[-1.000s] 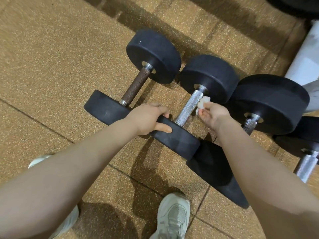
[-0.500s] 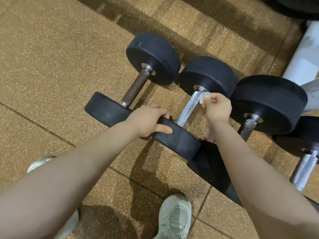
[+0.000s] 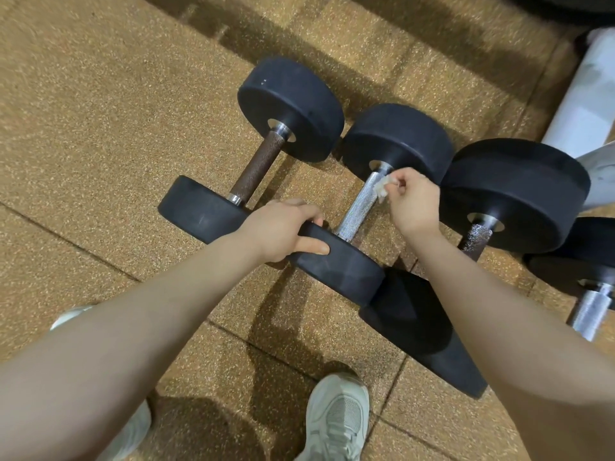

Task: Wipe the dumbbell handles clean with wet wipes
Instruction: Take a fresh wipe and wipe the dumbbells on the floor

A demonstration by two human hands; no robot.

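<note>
Right hand (image 3: 413, 201) pinching wet wipe (image 3: 382, 189) against silver handle (image 3: 362, 202) near far weight. Left hand (image 3: 279, 231) curled over near weight (image 3: 336, 266) of same dumbbell, mid-floor (image 3: 100, 128), second in row.

Warm light, hard shadows, edge distortion

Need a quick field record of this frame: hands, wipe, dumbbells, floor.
left hand: grips the near weight plate of the second dumbbell
right hand: pinches the wet wipe
wipe contact: against the far end of the silver knurled handle
other dumbbells: brown handle at left; mottled handle at right
floor: speckled tan tiles
shoe: pale, bottom centre
</note>
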